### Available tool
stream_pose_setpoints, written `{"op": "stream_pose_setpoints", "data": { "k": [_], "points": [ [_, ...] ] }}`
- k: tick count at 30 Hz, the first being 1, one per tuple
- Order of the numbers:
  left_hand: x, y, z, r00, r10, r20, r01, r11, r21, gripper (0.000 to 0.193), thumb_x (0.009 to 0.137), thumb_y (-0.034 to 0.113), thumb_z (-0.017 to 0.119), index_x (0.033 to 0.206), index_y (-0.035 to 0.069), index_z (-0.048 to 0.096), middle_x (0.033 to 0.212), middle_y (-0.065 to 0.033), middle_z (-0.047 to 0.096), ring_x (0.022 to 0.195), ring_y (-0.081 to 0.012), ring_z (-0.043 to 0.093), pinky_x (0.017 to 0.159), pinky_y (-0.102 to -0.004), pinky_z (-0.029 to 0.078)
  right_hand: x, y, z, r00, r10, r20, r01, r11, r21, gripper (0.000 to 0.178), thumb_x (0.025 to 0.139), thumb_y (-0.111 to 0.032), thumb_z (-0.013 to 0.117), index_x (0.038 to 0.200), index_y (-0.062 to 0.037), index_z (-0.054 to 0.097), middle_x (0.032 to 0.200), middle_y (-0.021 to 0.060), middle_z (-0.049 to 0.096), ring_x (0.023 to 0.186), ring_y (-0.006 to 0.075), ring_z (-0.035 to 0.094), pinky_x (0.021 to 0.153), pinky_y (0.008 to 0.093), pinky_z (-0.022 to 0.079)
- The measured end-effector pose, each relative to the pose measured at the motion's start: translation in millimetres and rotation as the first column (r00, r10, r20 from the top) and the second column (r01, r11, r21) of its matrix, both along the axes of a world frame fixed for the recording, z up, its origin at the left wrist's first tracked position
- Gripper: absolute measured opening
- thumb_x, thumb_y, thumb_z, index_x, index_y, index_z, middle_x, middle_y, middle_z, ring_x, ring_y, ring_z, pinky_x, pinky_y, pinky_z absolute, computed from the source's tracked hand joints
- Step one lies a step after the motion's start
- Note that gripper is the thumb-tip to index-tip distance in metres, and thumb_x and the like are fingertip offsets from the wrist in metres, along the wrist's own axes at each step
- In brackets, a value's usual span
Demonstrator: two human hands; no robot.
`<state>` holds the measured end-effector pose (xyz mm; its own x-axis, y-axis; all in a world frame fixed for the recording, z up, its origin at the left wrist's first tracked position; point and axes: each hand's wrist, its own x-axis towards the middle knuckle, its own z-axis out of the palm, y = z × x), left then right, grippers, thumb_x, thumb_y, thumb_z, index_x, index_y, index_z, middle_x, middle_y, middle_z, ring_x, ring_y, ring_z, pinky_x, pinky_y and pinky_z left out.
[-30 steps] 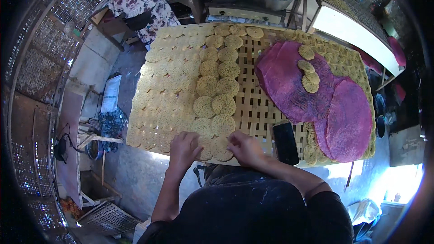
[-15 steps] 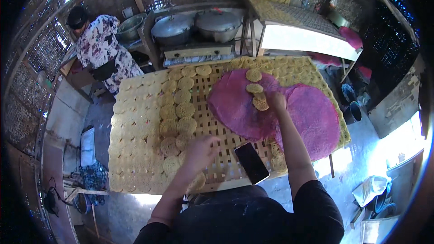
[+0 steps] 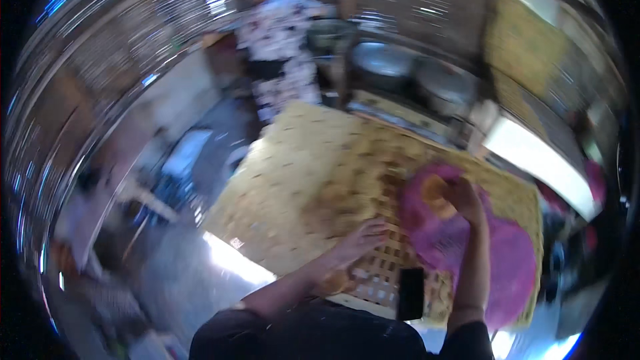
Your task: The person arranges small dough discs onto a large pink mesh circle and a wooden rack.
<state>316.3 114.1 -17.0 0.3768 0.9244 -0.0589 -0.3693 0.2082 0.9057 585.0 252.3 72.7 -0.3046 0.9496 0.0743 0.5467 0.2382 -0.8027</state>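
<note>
The whole picture is smeared by motion. My right hand [image 3: 465, 201] is over a pink round sheet [image 3: 420, 217], its fingers bent next to a few flat, round, yellow lacy discs [image 3: 436, 193]. Whether the fingers grip a disc is too blurred to tell. My left hand [image 3: 365, 236] is held low over the slatted tray, fingers stretched out and nothing in them. To its left, rows of similar yellow discs [image 3: 287, 167] cover the tray. A second pink sheet [image 3: 510, 260] lies at the right, partly behind my right forearm.
A dark phone [image 3: 411, 293] rests on the tray's near edge. Beyond the tray, two large lidded pots [image 3: 380, 61] stand on a stove [image 3: 400, 112]. Another person [image 3: 283, 47] in a patterned top stands at the far left of it. A white-sided rack [image 3: 537, 167] is at the right.
The view has swung left, so the tray now appears turned and farther right. My right hand remains by the discs on the pink sheet. The left hand's fingers look more stretched out.
</note>
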Motion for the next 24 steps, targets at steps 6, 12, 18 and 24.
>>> {"op": "stream_pose_setpoints", "data": {
  "k": [6,12,18,24],
  "points": [
    [21,32,7,0.960,-0.038,0.279,0.130,0.938,-0.321,0.068,0.092,0.043,0.052,0.143,0.008,0.025,0.145,-0.0106,0.033,0.128,-0.0210,0.040,0.108,-0.0368,0.031,-69,-24,-53,0.942,0.201,0.270,-0.169,0.976,-0.136,0.037,0.081,-0.014,0.064,0.116,-0.0030,0.057,0.114,0.0136,0.058,0.108,0.0232,0.055,0.088,0.0349,0.046],
    [53,57,-96,0.841,0.004,0.542,0.177,0.943,-0.283,0.049,0.092,0.035,0.054,0.129,0.003,0.045,0.125,-0.0096,0.050,0.109,-0.0178,0.051,0.092,-0.0331,0.043,-34,30,-157,0.931,0.355,-0.086,-0.364,0.922,-0.130,0.038,0.088,-0.025,0.060,0.123,-0.0104,0.054,0.126,0.0119,0.053,0.113,0.0269,0.052,0.092,0.0369,0.045],
    [6,44,-47,0.945,0.226,0.235,-0.083,0.864,-0.497,0.038,0.088,0.013,0.060,0.123,0.004,0.049,0.110,-0.0087,0.061,0.097,-0.0206,0.062,0.082,-0.0341,0.054,-66,97,-86,0.969,-0.100,-0.225,0.073,0.990,-0.125,0.022,0.085,-0.017,0.061,0.094,0.0024,0.062,0.085,0.0107,0.062,0.075,0.0172,0.061,0.063,0.0312,0.049],
    [3,60,3,0.943,0.278,0.184,-0.185,0.897,-0.402,0.042,0.089,0.005,0.055,0.128,0.007,0.040,0.115,-0.0111,0.057,0.103,-0.0254,0.060,0.084,-0.0402,0.054,-20,186,-171,0.740,-0.467,-0.484,0.326,0.879,-0.349,0.012,0.079,-0.012,0.066,0.083,-0.0009,0.066,0.072,0.0085,0.064,0.066,0.0181,0.063,0.054,0.0305,0.049]
  ]
}}
